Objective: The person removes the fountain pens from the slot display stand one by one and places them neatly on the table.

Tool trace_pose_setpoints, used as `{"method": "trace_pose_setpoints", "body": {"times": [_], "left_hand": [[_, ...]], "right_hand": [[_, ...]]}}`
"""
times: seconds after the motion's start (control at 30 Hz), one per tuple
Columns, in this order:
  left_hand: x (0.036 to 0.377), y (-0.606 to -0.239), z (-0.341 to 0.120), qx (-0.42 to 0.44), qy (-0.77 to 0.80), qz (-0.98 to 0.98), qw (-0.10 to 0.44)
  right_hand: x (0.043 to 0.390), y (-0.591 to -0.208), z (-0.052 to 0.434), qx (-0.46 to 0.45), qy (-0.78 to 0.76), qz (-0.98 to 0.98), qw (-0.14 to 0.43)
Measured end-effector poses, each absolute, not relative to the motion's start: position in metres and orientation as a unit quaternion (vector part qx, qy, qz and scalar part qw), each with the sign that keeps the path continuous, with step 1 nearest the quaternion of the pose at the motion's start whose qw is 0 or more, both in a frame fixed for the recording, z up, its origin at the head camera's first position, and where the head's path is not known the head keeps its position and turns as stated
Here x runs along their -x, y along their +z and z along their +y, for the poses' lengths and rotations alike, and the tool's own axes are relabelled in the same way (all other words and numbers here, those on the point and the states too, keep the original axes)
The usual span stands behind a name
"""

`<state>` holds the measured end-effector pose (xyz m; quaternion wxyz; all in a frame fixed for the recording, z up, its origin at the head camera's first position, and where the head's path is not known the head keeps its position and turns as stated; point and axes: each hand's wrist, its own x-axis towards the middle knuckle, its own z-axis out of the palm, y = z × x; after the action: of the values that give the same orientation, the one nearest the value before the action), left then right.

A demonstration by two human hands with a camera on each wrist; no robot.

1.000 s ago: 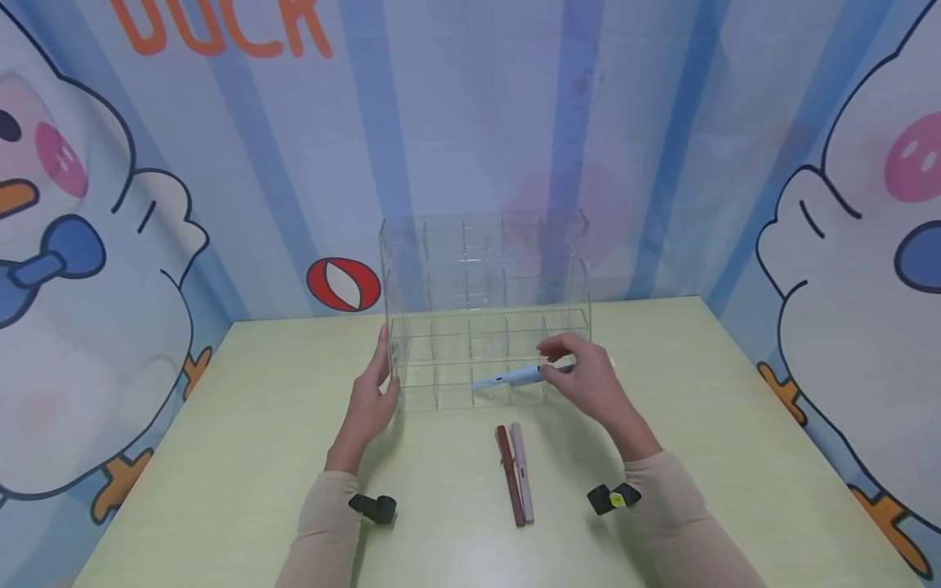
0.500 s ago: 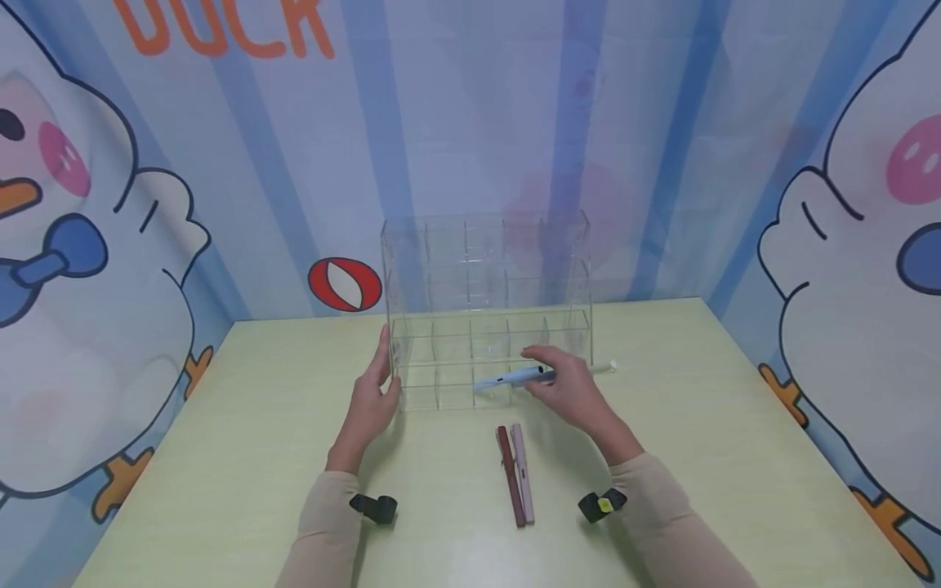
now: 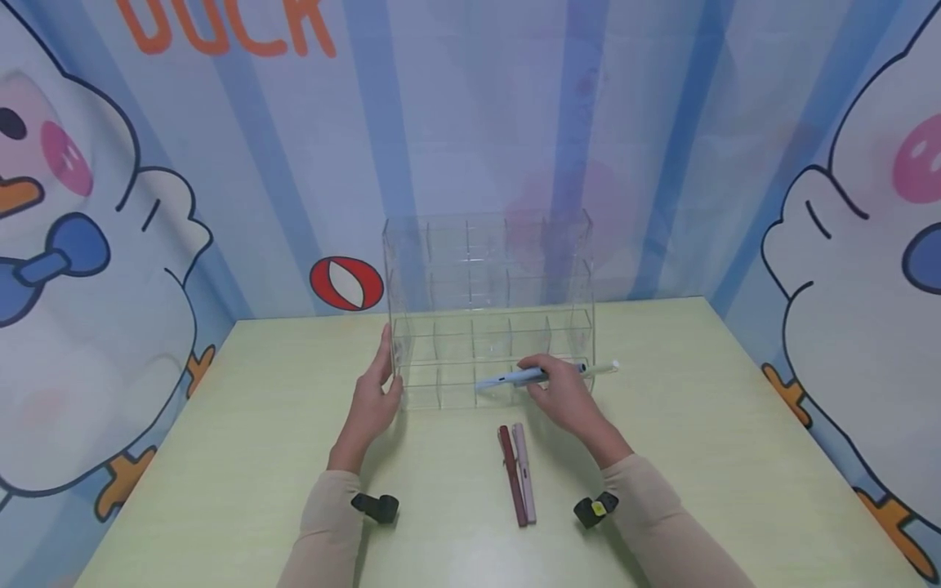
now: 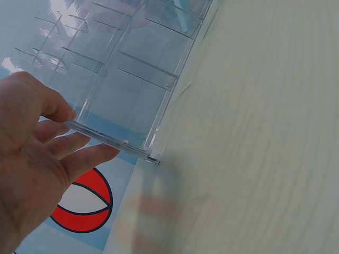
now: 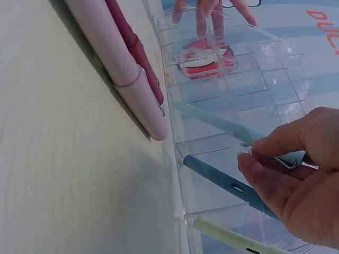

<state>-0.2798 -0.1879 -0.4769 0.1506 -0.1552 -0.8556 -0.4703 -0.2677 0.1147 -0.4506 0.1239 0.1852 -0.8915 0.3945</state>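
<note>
Sliding a blue pen into a front slot of the clear rack on the table. My right hand has its fingers pinched on the pen by its clip; my left hand lies flat and open against the rack's side to steady it. Next I'd guess: push it home, then grab the red pen or pink pen lying near.

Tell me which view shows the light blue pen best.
The head view: the light blue pen shows nearly whole, pinched by the right hand at the clear organizer. The right wrist view shows only its clip end at close range; the left wrist view shows none of it.
</note>
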Motion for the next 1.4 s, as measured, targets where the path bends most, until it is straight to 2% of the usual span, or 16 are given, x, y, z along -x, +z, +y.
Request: {"method": "trace_pose_setpoints", "body": {"times": [0.47, 0.9, 1.0, 1.23, 1.4], "left_hand": [[0.279, -0.476, -0.186, 0.158, -0.468, -0.857, 0.149], [0.28, -0.479, -0.187, 0.159, -0.458, -0.86, 0.157], [0.28, -0.479, -0.187, 0.159, -0.465, -0.857, 0.157], [0.28, -0.478, -0.189, 0.153, -0.461, -0.861, 0.151], [0.281, -0.48, -0.189, 0.157, -0.462, -0.859, 0.154]], "right_hand": [[0.27, -0.454, 0.117, -0.178, 0.43, -0.875, 0.13], [0.266, -0.435, 0.13, -0.172, 0.483, -0.85, 0.123], [0.265, -0.432, 0.131, -0.18, 0.494, -0.839, 0.141], [0.237, -0.392, 0.123, -0.19, 0.535, -0.806, 0.168], [0.237, -0.389, 0.126, -0.192, 0.548, -0.791, 0.192]]}}
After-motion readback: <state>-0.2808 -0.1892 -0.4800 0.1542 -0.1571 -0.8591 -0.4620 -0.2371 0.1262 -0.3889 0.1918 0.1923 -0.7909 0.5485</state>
